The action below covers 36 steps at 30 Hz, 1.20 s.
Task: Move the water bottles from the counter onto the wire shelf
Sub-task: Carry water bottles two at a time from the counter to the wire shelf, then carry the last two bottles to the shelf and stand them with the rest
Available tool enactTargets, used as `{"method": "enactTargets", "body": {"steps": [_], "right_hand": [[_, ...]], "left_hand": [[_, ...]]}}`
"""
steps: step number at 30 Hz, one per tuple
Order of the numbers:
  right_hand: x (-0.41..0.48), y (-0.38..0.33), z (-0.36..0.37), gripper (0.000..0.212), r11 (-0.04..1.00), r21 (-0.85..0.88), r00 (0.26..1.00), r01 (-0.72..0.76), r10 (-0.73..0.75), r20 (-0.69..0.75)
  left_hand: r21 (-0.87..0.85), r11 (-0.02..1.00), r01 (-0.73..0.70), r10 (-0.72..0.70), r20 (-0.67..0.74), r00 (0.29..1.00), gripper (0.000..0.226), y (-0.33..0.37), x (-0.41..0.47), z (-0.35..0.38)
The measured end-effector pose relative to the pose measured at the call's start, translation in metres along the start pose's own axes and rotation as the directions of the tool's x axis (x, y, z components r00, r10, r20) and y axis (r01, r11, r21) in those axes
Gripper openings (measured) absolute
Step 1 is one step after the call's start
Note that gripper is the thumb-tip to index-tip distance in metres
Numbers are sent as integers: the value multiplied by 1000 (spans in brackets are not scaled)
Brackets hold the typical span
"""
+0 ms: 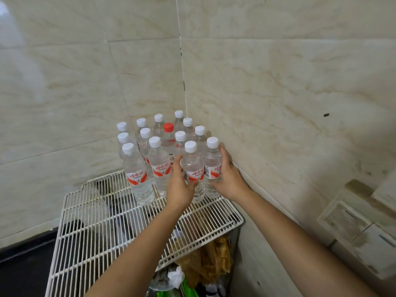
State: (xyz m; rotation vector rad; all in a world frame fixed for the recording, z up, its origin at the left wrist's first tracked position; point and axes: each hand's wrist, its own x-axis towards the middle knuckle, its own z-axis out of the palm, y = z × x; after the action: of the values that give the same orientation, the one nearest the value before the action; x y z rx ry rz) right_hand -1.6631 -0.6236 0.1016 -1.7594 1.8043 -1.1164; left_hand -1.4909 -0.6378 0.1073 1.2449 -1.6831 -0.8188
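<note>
bottles [159, 155] on wire shelf [90, 213], far right corner | walls [267, 82] behind, right

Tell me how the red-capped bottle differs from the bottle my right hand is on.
Cap: the red-capped bottle has a red cap; the right-hand bottle has a white one. Place: the red-capped one stands mid-cluster, ringed by other bottles; the other stands in the front row, nearest the right wall. Contact: nothing touches the red-capped one, while the right hand wraps the other. Both are clear, upright bottles on the wire shelf.
</note>
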Motion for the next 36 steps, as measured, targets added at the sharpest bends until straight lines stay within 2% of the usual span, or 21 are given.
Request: {"method": "enactTargets", "body": {"steps": [5, 8, 10, 13, 16, 21, 24, 26, 28, 32, 36], "right_hand": [[-2, 4, 2, 133, 997, -57, 999, 51, -50, 19], [-8, 0, 5, 133, 969, -239, 996, 66, -79, -48], [-14, -6, 10, 134, 928, -373, 990, 19, -70, -124], [-20, -16, 12, 133, 885, -463, 990, -37, -31, -137], [-27, -20, 5, 131, 839, -543, 991, -33, -44, -128], [-46, -28, -8, 118, 878, -476, 987, -52, -27, -157], [-68, -28, -5, 72, 879, -469, 963, 85, -194, -190], [-86, -25, 10, 59, 878, -452, 944, 157, -269, -194], [-99, -24, 33, 59, 891, -394, 948, 224, -293, -123], [-112, -45, 90, 67, 843, -392, 927, 368, -364, 89], [-129, -105, 154, 72, 814, -272, 858, 513, -478, 189]], "left_hand": [[64, 998, -23, 23, 4, 1000, 97, -5, 0, -1], [104, 994, -44, 42, 21, 999, 100, -7, -1, -4], [123, 991, -50, 48, 21, 999, 101, -7, -3, -4], [150, 987, -66, 62, 31, 998, 101, -6, -5, -4], [214, 973, -81, 67, 74, 995, 104, -3, -6, -6], [375, 921, -104, 51, 150, 987, 107, 4, -21, -21], [493, 856, -153, 122, 95, 988, 85, 1, -51, -40], [622, 770, -143, 136, 60, 989, 71, -10, -79, -57], [709, 701, -75, 97, 9, 995, 68, -25, -110, -79], [782, 614, 102, 16, -142, 990, 71, -51, -177, -139], [808, 523, 271, -52, -287, 956, 69, -56, -242, -218]]}}
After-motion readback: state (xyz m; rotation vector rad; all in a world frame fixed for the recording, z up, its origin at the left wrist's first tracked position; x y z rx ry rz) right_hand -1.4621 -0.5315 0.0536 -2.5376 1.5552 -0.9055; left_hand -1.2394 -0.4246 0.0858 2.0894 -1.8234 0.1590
